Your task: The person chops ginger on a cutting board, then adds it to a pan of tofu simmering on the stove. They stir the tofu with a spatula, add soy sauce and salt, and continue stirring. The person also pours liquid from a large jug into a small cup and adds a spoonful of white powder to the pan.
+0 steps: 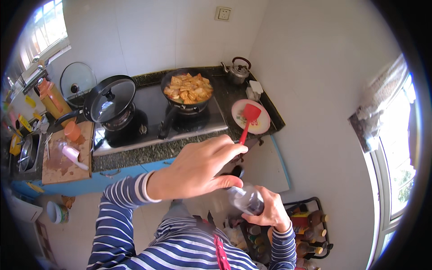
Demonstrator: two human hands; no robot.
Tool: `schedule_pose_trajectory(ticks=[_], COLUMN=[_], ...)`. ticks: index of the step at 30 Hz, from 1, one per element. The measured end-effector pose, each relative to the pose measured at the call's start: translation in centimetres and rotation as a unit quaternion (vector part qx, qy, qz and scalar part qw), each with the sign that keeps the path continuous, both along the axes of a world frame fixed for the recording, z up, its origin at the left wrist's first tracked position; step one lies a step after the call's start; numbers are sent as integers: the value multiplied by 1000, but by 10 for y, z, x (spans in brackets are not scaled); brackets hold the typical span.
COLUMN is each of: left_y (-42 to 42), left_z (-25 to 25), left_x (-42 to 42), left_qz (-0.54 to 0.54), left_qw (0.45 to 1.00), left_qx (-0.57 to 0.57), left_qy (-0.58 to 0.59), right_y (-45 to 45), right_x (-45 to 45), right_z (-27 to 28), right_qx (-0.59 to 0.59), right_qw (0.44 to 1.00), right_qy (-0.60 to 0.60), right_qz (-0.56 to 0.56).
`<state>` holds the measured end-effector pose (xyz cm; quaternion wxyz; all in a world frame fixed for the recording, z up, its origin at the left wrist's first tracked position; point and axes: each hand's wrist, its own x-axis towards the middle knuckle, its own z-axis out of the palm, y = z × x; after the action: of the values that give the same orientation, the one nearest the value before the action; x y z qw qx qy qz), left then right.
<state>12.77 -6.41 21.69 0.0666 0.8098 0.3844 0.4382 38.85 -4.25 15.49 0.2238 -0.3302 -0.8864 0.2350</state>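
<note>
My right hand (270,207) is closed around a clear jar or bottle (248,199), which is tilted and blurred, with dark contents low in it. Just above it, my left hand (199,167) has its thumb stretched toward the jar's top and its fingers bent; whether it holds something small is not plain. Beyond my left fingertips, a red spatula (251,114) rests on a plate (266,126), its handle running toward my hand. A black frying pan (165,84) full of sliced food pieces (189,88) sits on the right burner of the gas stove (148,98).
A lidded pan (113,101) stands over the left burner. A kettle (238,71) is at the back right corner. On the left, a cutting board (55,168) bears a cleaver (71,153) and an orange cup (72,131). A cabinet door (270,165) hangs open near a bottle rack (317,202).
</note>
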Motion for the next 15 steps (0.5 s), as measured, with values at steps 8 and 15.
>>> schedule_pose_trajectory(ticks=[8, 15], left_y=[3, -11], left_z=[-59, -117], left_x=[-102, -147], left_qz=[39, 105], left_qw=[962, 905], left_qx=[-7, -197], left_qy=[-270, -363], right_y=[90, 178], right_x=[-74, -130], right_z=[17, 16], right_qx=[-15, 77], right_qw=[984, 977], right_qy=[-53, -97], right_qz=[-168, -172])
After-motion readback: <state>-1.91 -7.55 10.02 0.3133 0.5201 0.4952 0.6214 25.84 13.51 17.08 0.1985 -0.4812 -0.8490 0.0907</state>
